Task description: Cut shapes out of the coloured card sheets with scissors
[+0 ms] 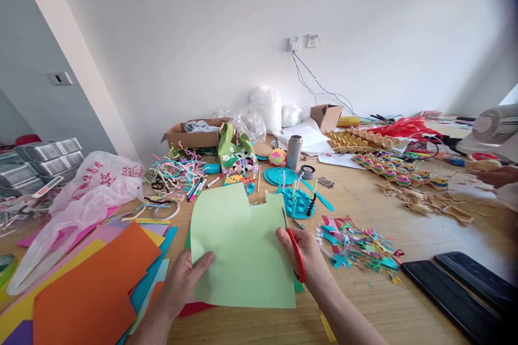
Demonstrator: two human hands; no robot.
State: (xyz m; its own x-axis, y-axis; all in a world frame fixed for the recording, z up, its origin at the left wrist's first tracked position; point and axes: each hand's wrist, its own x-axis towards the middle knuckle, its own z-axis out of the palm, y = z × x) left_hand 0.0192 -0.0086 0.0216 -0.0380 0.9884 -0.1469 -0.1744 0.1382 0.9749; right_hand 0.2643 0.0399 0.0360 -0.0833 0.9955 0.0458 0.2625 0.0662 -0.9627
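A sheet of light green paper (238, 253) with a piece cut out of its top edge is held up in front of me. My left hand (190, 275) pinches its lower left side, thumb on the near face. My right hand (301, 253) has red-handled scissors (297, 256) in its grip, and its thumb presses the paper's right edge. The blades point up along that edge, partly hidden. Under the sheet, darker green and red paper peeks out. To the left lies a fanned stack of coloured paper with an orange sheet (93, 275) on top.
Coloured paper scraps (360, 248) lie right of my hand, near two black phones (449, 296). Behind the sheet are blue egg-carton crafts (299, 202), a metal bottle (294, 152), markers (197, 190) and pipe cleaners (174, 172). A plastic bag (93, 188) lies left. Another person's hand (497, 177) shows far right.
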